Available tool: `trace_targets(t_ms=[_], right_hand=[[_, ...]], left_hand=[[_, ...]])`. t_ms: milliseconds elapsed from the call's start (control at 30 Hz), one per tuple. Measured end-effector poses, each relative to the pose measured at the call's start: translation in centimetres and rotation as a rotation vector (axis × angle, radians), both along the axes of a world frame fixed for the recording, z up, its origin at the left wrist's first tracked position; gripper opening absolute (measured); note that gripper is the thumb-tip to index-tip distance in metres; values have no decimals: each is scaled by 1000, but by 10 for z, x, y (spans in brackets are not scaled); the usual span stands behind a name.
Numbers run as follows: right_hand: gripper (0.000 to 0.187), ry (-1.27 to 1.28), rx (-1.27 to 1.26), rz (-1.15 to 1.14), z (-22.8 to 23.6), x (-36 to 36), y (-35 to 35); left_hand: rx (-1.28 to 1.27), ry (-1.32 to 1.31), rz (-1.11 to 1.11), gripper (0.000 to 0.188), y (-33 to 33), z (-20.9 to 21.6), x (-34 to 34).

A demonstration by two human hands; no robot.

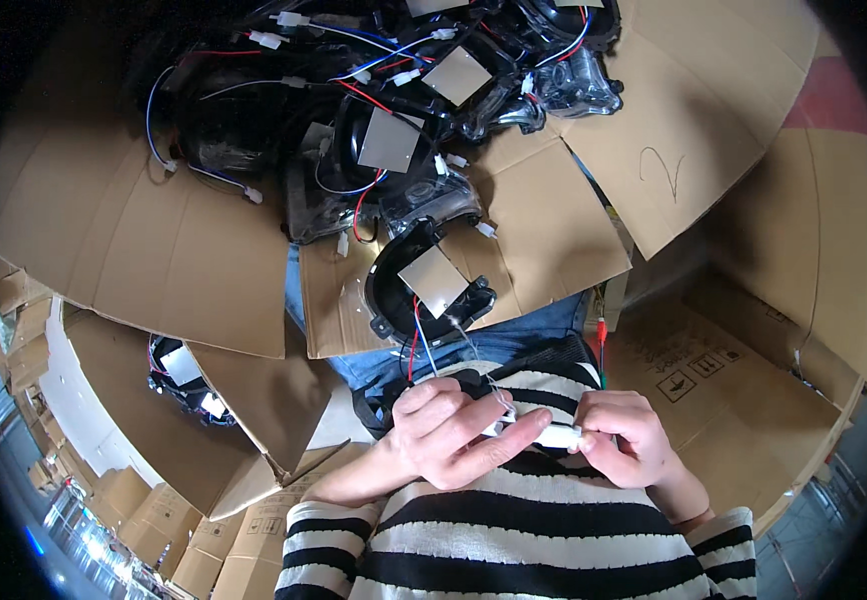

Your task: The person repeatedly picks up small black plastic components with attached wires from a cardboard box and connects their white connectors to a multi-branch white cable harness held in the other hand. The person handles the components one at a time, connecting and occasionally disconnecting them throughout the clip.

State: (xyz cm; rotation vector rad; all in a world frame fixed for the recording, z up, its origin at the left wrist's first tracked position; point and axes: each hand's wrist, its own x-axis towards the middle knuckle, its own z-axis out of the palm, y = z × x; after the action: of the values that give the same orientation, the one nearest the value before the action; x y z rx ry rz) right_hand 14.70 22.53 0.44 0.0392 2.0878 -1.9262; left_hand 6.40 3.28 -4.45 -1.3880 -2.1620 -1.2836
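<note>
A black lamp-like housing (384, 285) with a square metal plate (435, 282) lies just beyond my lap, on a cardboard flap. Red, white and blue wires (427, 345) run from it toward my left hand (454, 432), whose fingers are curled around them. A thin clear strand also reaches that hand. Between both hands is a small white plastic connector-like piece (558, 436). My right hand (624, 437) pinches its right end between thumb and fingers. My left index finger touches or lies close to its left end; exactly how they meet is hidden.
More black housings (394, 110) with wires, white plugs and metal plates are piled on cardboard (154, 230) ahead. An open carton (714, 390) stands to the right. Another carton (244, 420) on the left holds a similar part (182, 365). A red-tipped lead (603, 335) hangs near my right hand.
</note>
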Motion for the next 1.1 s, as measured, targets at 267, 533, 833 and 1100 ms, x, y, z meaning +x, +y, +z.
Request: trace_targets(t_ms=[267, 533, 833, 1100], right_hand=[[7, 27, 60, -124, 1, 7, 12], [7, 115, 30, -55, 4, -6, 7], [11, 111, 42, 51, 0, -17, -8], [10, 117, 36, 48, -3, -20, -2]], left_hand=[[141, -332, 28, 27, -39, 26, -11], [423, -132, 615, 22, -258, 161, -28], [181, -196, 1591, 27, -238, 55, -68], [-237, -717, 763, 31, -93, -20, -36]])
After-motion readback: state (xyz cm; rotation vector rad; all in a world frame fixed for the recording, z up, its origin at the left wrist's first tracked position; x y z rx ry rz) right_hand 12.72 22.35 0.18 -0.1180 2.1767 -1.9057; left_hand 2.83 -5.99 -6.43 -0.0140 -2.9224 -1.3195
